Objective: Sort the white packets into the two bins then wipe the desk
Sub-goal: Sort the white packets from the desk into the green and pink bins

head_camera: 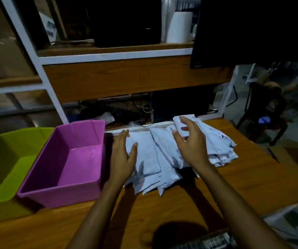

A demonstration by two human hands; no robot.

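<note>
1. A person's left hand (122, 155) lay flat on the left edge of a spread of white packets (151, 159), its fingers straight and pressed together, the thumb resting out on the packets.
2. The right hand (191, 142) was over the higher, right part of the pile, fingers loosely spread and only slightly bent, clasping nothing. Whether its fingertips touched the topmost packet could not be told.
3. The packets sat in overlapping layers at the back middle of the wooden desk (252, 177), the heap thickest toward the right and fanning out toward the person.
4. A pink bin (60, 193) stood just left of the pile, close beside the left wrist, with no packets in it.
5. A green bin (4, 209) stood against the pink bin's left side at the frame's edge; the part of its inside in view held nothing.
6. Behind the desk, a white-framed wooden shelf (126, 78) rose in dim light, with a tangle of cables (126, 112) underneath and a dark screen (252, 29) at upper right.
</note>
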